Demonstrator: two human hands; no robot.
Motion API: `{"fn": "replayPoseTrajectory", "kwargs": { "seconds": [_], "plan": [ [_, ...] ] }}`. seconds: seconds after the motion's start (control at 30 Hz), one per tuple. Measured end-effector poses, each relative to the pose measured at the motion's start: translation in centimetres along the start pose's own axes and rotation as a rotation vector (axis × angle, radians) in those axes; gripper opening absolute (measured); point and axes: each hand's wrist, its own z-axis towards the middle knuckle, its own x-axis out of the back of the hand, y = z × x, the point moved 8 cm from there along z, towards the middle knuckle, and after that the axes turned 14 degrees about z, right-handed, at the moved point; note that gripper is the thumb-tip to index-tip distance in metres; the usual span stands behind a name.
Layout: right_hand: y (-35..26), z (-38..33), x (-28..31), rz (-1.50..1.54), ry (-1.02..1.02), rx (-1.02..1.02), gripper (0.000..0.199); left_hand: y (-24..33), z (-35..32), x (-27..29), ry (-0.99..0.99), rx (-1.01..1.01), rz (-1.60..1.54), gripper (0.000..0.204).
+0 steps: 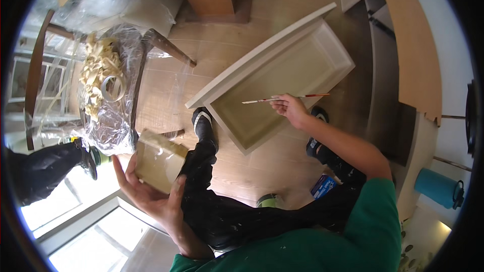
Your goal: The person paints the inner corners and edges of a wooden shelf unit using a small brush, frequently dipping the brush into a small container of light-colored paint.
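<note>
My right hand (288,109) is closed round a thin paintbrush (312,95) with a reddish handle, its pale tip pointing left. The brush is above a pale drawer (262,56) that lies at an angle on the floor between my feet, its hollow side up and its longer front panel on the far left. At the lower left, my left hand (156,204) supports a beige, box-like container (160,160), with fingers and thumb apart along its sides. Whitish smears mark the container; what is inside it is hard to make out.
A plastic-wrapped chair (115,128) at left carries crumpled masking tape (99,70) and a tape roll (114,88). Another person's leg (50,168) is beside it. A green-lidded jar (270,200) and a blue box (323,186) sit near my legs; a teal bottle (437,188) is at right.
</note>
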Motion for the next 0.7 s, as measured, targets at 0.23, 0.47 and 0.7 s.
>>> {"fn": "replayPoseTrajectory", "kwargs": {
  "seconds": [0.23,0.47,0.7],
  "plan": [
    [8.5,7.8,-0.8,0.196,0.199,0.023,0.023,0.5,1.0,-1.3,0.086,-0.060,0.181,0.121],
    [12.6,11.5,-2.2,0.290,0.237,0.038,0.019,0.7,1.5,-1.9,0.117,-0.135,0.365,0.117],
    [15.2,13.1,-1.9,0.253,0.286,0.052,0.017,0.2,1.8,-1.5,0.090,-0.120,0.513,0.115]
  ]
}}
